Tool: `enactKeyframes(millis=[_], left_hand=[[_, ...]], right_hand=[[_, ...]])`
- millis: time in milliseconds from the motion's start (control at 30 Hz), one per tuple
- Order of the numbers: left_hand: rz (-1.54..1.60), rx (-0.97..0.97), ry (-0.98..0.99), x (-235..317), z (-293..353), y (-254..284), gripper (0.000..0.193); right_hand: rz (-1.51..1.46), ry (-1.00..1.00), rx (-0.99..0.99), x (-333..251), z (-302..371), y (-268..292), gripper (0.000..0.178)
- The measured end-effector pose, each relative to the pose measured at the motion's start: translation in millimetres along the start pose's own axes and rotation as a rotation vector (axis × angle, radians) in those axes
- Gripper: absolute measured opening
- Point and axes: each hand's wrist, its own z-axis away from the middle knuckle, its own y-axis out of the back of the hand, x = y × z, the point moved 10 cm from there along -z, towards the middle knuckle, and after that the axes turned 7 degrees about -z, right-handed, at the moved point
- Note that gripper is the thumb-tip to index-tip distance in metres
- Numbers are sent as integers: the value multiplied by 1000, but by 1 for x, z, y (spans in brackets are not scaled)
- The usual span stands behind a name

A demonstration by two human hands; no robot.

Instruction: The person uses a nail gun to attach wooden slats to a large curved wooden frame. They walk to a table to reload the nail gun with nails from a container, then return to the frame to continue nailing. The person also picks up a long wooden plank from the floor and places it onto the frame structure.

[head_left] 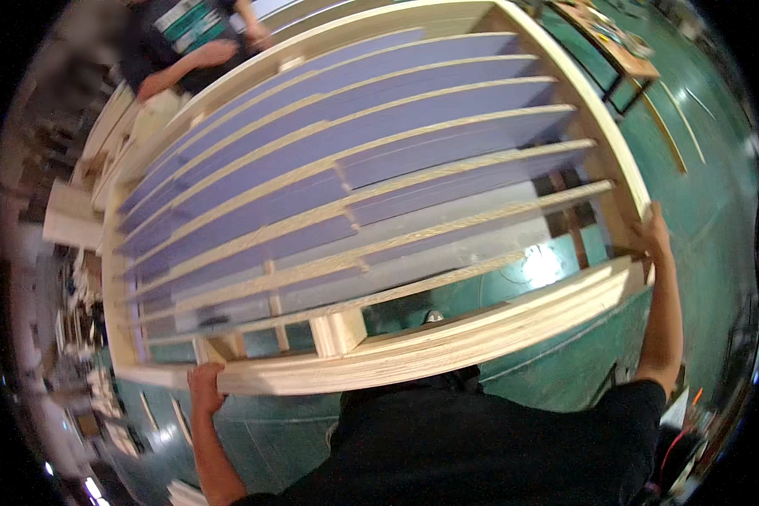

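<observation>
A large pale wooden frame (430,361) stretches across in front of me. Inside it, several long slats (447,126) with purple-blue faces and raw light edges run from side to side. My left hand (207,386) grips the near beam toward its left end, the fingers partly hidden by the wood. At the near right corner, my right hand (652,232) is closed on the outer edge of the right side beam. A short wooden block (339,332) sits against the inside of the near beam, between my hands.
Across the frame at the far left stands another person (185,51) in a dark shirt, arms near the far beam. A workbench (611,51) with items on it is at the far right. Wooden strips (664,131) lie on the green floor (717,202). Stacked wood pieces (76,215) are left.
</observation>
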Motion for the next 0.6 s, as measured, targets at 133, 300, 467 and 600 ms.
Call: enactKeyframes(millis=[133,300,467,600], left_hand=[[-102,-50,51,-2,19,20,65],[-113,-28,-91,17,-45,-19,50],[-79,10,-151,21,-22,31,39],[-86,-60,-215,13,0,24,44]], right_hand=[[19,-2,-90,18,-23,-42,85],[497,44,-60,151,-87,48,107],[524,233,206,25,-42,4,85],[339,635,204,-259,157,-55,62]])
